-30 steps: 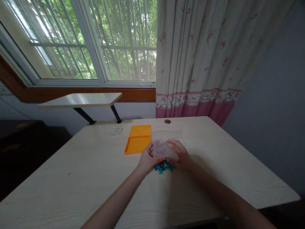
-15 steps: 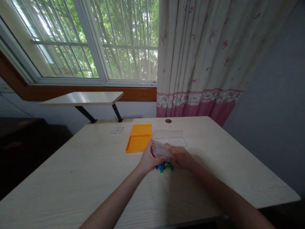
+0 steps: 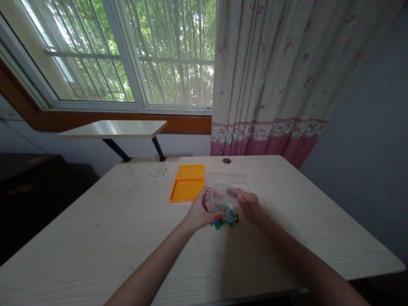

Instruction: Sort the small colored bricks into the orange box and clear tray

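Observation:
My left hand is closed around the left side of a clear plastic box, held tilted just above the table. Small blue, green and black pieces lie in a heap under and in front of the box. Some blue and green shows through its clear wall; whether those pieces are inside or behind it I cannot tell. At the box's right side is my right hand, its fingers curled in a pinch. A blurred greyish patch shows at its fingertips, and what they grip is unclear.
An open orange case lies flat beyond my left hand. Clear plastic trays sit behind the box. A small clear packet lies farther left. A raised shelf stands on the table by the window.
My right hand has drawn away from the box's front to its right side, fingers now curled. More of the box and the coloured pieces shows. My left hand keeps its hold.

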`<state>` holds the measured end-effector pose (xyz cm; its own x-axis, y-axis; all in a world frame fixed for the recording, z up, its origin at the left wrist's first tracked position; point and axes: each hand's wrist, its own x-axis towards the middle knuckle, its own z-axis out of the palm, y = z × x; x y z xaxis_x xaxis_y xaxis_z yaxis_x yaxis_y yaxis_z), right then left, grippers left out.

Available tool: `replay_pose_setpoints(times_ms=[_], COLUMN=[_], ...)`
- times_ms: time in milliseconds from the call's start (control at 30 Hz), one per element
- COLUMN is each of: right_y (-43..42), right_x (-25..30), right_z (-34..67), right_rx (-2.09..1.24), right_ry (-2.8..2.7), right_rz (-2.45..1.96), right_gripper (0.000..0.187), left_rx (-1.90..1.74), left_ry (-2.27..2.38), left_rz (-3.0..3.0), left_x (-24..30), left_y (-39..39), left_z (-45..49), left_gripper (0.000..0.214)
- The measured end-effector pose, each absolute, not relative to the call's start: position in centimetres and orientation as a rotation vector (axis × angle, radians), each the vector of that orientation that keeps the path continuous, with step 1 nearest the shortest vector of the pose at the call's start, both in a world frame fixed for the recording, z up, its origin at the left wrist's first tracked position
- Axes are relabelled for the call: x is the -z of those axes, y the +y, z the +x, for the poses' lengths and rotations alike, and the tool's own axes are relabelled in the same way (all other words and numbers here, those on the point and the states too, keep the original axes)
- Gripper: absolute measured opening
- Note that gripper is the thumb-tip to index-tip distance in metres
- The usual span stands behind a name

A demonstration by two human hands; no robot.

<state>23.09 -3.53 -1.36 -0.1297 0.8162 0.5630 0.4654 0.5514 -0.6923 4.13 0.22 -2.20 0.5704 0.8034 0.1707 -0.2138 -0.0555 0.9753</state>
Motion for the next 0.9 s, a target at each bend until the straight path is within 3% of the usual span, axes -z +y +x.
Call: replay_pose_setpoints(times_ms=[200, 333, 433, 567, 700, 833, 900], right_y=[-1.5, -1.1, -1.3, -1.7, -1.7, -0.9, -0.5], right_x=[1.4, 1.5, 1.4, 1.7, 2.4, 2.2, 1.6], right_z=[23.5, 23.3, 23.3, 23.2, 23.1, 24.9, 27.2], right_rx=[-1.237, -1.572, -1.587, -1.508, -1.349, -1.215, -1.106], right_ry=[-0.898, -0.62, -0.584, -0.871, -1.023, -1.065, -1.114], right_rz=[-1.038, -1.036, -1.021, -0.985, -1.05, -1.154, -1.209], right_gripper=[0.034, 0.032, 0.035, 0.021, 0.031, 0.033, 0.034], left_rx=[-0.752, -0.68, -0.728, -0.894, -0.94, -0.961, -1.002], left_ry=[0.336, 0.278, 0.295, 0.389, 0.471, 0.646, 0.805], left_rz=[1.167, 1.073, 1.049, 1.039, 1.146, 1.591, 1.936], left_x=[2.3, 2.5, 2.4, 2.3, 3.1, 3.7, 3.6], left_y=[0.9, 1.1, 1.2, 1.1, 0.9, 0.9, 1.2], left_z=[3.3, 2.9, 2.8, 3.2, 3.8, 3.5, 2.8], left_gripper=[0.067, 0.073, 0.072, 0.069, 0.075, 0.084, 0.076])
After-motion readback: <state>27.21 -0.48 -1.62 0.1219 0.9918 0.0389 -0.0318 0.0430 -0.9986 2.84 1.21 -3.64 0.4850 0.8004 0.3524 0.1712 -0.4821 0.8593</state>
